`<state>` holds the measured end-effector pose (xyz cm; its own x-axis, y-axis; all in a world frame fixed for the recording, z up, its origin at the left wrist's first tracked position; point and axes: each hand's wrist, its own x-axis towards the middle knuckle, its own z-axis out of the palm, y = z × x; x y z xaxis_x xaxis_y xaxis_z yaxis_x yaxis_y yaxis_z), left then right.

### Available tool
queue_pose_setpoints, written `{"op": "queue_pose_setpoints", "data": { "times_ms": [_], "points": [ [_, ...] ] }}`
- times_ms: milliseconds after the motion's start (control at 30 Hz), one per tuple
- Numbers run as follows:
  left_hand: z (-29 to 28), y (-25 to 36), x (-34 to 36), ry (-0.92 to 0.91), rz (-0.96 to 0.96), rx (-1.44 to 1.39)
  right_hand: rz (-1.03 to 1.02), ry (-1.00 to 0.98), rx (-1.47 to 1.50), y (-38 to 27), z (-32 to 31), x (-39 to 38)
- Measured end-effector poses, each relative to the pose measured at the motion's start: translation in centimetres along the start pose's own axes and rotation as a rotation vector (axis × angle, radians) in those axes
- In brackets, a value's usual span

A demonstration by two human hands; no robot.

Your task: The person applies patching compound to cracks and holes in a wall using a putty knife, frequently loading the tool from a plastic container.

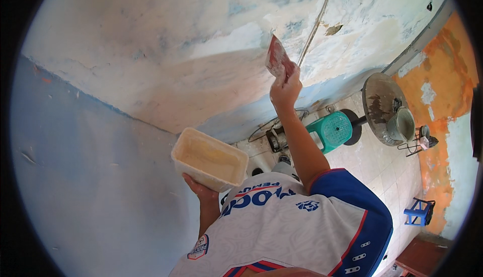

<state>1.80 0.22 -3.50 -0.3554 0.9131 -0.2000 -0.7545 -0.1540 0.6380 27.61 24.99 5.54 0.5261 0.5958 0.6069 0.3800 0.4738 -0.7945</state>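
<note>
My right hand (pixel 286 90) is raised to the wall and closed round a red putty knife (pixel 276 58) smeared with pale filler. The blade's tip is at or very near the patchy white wall (pixel 151 81); I cannot tell whether it touches. Lower and to the left, my left hand (pixel 202 191) grips a rectangular cream plastic tub (pixel 197 172) from beneath and the side. Whitish and yellowish paste coats the inside of the tub, which tilts toward me.
A cable (pixel 318 23) runs down the wall beside my right hand. On the tiled floor stand a green plastic stool (pixel 333 129), a round table (pixel 375 101) with a bucket (pixel 401 124), and a blue stool (pixel 415 212). A blue wall (pixel 95 176) meets the patchy one at left.
</note>
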Motion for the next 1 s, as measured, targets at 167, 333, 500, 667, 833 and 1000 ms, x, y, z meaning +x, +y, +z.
{"op": "queue_pose_setpoints", "data": {
  "times_ms": [167, 333, 500, 667, 833, 1000],
  "points": [
    [0.2, 0.2, -0.5, 0.031, 0.012, -0.001, 0.03, -0.032, -0.054, 0.2, -0.4, 0.0],
    [-0.6, 0.3, -0.7, 0.038, -0.001, -0.005, -0.032, 0.016, -0.055, 0.2, -0.3, 0.4],
    [-1.0, 0.5, -0.9, 0.021, 0.036, 0.006, 0.006, -0.034, -0.077, 0.8, -0.5, 1.0],
    [-0.7, 0.7, -0.8, 0.017, 0.043, 0.008, 0.011, -0.092, -0.163, 0.1, -0.8, 1.8],
    [-0.7, 0.6, -0.6, 0.042, 0.01, -0.019, -0.075, 0.009, -0.028, 0.0, -0.8, 1.7],
    [-0.4, 0.3, -0.5, 0.029, -0.003, -0.006, -0.004, -0.072, -0.199, 0.5, -0.9, 1.9]
  ]
}}
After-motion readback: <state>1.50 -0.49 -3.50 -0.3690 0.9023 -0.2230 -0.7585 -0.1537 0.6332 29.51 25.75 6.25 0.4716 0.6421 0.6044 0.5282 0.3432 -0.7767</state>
